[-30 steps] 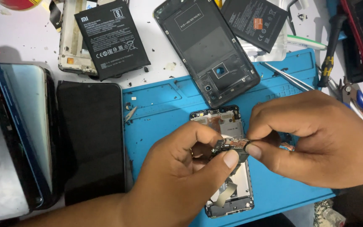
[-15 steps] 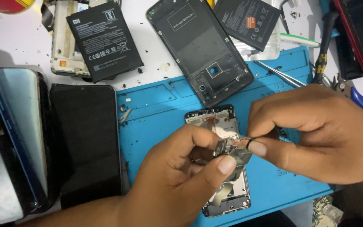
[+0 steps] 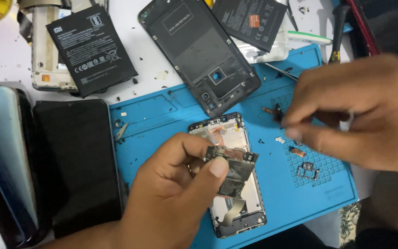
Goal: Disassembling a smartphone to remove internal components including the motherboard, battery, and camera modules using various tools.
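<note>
Left hand (image 3: pixel 171 193) pinches one circuit board (image 3: pixel 232 167) over the opened phone (image 3: pixel 233 184) mid-mat (image 3: pixel 162 124); right hand (image 3: pixel 360 110) blurred, fingers pressed together – can't tell on what. Two batteries (image 3: pixel 90 46) (image 3: pixel 249 20), one back cover (image 3: pixel 199 50) – bare mat left of phone

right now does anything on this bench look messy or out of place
Yes: dark specks litter the white table, and small loose parts lie scattered on the blue mat beside the opened phone. The left hand pinches a circuit board lifted off it.
</note>
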